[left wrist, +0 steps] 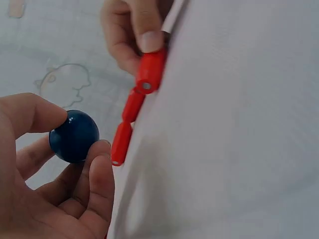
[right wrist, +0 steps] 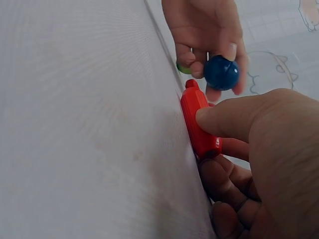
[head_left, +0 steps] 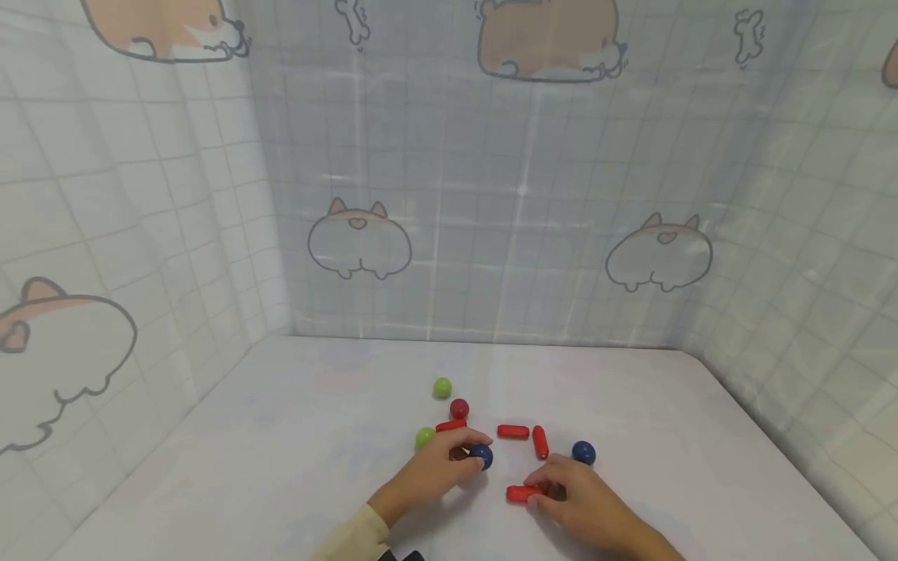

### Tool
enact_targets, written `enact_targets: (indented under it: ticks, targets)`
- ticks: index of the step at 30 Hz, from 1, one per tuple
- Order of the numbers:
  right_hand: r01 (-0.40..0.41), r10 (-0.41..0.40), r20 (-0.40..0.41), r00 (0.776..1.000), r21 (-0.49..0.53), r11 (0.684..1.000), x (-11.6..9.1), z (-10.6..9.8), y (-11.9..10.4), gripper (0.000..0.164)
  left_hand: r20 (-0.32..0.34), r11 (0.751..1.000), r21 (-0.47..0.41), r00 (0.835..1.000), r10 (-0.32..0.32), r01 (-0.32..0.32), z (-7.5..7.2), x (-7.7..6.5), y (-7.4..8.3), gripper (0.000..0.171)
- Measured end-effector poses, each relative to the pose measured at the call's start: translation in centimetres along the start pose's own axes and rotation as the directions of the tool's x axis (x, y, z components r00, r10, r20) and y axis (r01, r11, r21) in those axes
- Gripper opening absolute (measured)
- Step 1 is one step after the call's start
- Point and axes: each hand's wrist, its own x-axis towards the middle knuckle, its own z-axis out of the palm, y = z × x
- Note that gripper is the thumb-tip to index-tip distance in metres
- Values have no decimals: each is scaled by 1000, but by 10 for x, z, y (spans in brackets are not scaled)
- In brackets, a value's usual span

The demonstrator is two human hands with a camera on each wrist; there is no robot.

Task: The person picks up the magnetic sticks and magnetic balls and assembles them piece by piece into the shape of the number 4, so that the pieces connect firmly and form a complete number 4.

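Between thumb and fingers, my left hand (head_left: 440,465) holds a dark blue ball (left wrist: 75,136), raised off the table in both wrist views. My right hand (head_left: 577,499) pinches a red rod (right wrist: 196,119) with faceted sides, close against the tabletop. A small metallic disc shows in that rod's end in the left wrist view. Just past the left hand lie another red rod (head_left: 451,425) and a green ball (head_left: 425,438), both partly covered by it. A second blue ball (head_left: 584,453) sits right behind the right hand's fingers.
Two more red rods, one crosswise (head_left: 513,432) and one pointing toward me (head_left: 540,442), lie beyond the hands. Farther back are a dark red ball (head_left: 459,408) and a green ball (head_left: 442,387). Patterned curtains (head_left: 519,195) enclose the white table (head_left: 281,467) at the back and sides.
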Motion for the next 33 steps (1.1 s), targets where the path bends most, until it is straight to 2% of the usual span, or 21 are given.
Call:
enact_targets:
  ticks: [11, 17, 24, 28, 33]
  targets:
    - [5, -5, -3, 1000, -19, 1000, 2, -2, 2, 24, -12, 997, -71, 1000, 23, -24, -4, 9, 2, 33]
    - [13, -13, 3, 1000, -27, 1000, 3, 0, 2, 23, 13, 999, -41, 1000, -22, 22, 0, 8, -3, 31]
    - [-9, 9, 1, 1000, -41, 999, 3, 1, 2, 20, 49, 992, -101, 997, -65, 70, 2, 8, -7, 33]
    - [-11, 10, -10, 1000, -44, 999, 2, 1, 1, 16, 45, 991, -114, 997, -63, 67, 2, 9, -6, 36]
    - [-35, 35, -6, 999, 31, 999, 1, 1, 1, 21, 18, 987, -142, 997, -77, 78, 4, 9, -7, 31]
